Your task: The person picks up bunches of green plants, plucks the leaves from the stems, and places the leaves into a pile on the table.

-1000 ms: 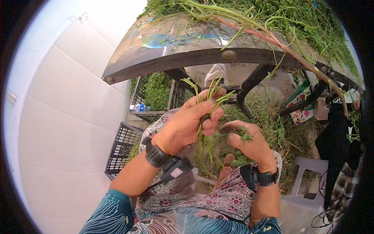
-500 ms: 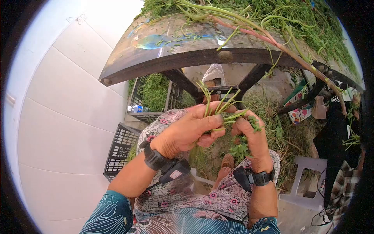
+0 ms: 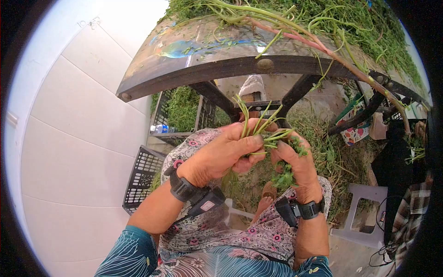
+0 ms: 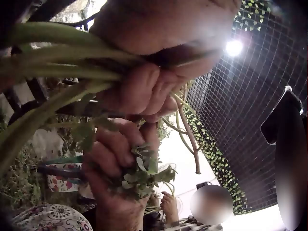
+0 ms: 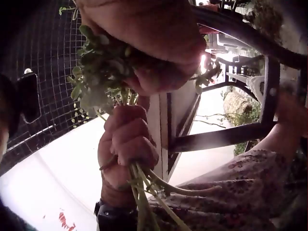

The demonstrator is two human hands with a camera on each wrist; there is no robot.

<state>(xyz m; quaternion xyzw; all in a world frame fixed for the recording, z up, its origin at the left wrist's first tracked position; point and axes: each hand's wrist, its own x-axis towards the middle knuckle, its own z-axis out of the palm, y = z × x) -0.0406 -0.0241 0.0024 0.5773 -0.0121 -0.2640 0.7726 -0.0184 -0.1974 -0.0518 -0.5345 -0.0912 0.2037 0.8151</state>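
In the head view my left hand (image 3: 228, 150) grips a small bunch of green stems (image 3: 249, 117) above the lap, thumb across them, their ends fanning up and to the right. Close beside it, my right hand (image 3: 297, 161) has its fingers curled round leafy greens (image 3: 285, 177), which poke out below the palm. The left wrist view shows thick stems (image 4: 53, 62) running out of the left fist, with a leafy tuft (image 4: 147, 173) in the right hand beneath. In the right wrist view, stems pass between the two hands; the right palm hides part of the leaves.
A table (image 3: 184, 76) ahead bears a heap of greens (image 3: 360, 32), and a long reddish stalk (image 3: 341, 57) hangs over its edge. Black crates (image 3: 140, 177) stand at left near a bottle (image 3: 160, 129). A pale stool (image 3: 360, 235) is at right. Cut greens litter the floor.
My right hand has risen to meet the left one, which dropped slightly and turned its stems rightward. During the last half second both hands barely moved.
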